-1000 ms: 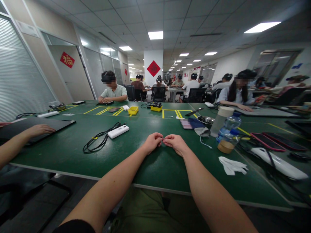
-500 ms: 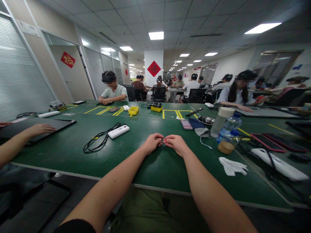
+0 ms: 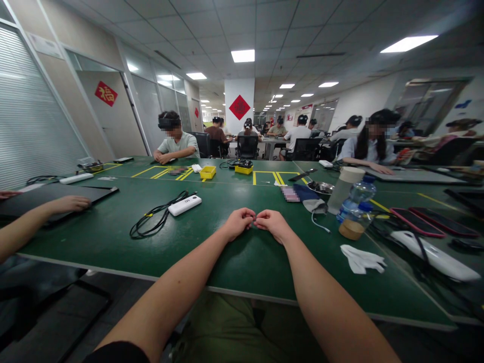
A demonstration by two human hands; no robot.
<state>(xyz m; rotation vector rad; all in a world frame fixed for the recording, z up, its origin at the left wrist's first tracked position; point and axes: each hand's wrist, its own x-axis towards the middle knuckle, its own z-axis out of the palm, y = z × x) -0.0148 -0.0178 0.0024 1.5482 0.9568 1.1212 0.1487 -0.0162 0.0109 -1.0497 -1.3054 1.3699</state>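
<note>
My left hand [image 3: 239, 224] and my right hand [image 3: 273, 225] meet fingertip to fingertip just over the green table [image 3: 159, 257]. Both have their fingers curled in a pinch. Whatever lies between the fingertips, if anything, is too small to make out. Left of my hands is a white power bank [image 3: 185, 204], with a coiled black cable [image 3: 159, 220] beside it. To the right lie a white glove [image 3: 363, 258] and a grey pouch [image 3: 314, 205] with a pale cord.
A clear bottle [image 3: 354, 227] with brown liquid, a blue-labelled water bottle [image 3: 361, 192] and a pale tumbler [image 3: 345, 187] stand to the right. Phones [image 3: 416, 222] lie beyond. Yellow trays [image 3: 207, 173] sit farther back. At left, a co-worker's hand [image 3: 71, 203] rests near a dark flat panel [image 3: 94, 193].
My fingertips have drawn slightly closer together. The co-worker's hand at left has slid a little to the right and its fingers have curled.
</note>
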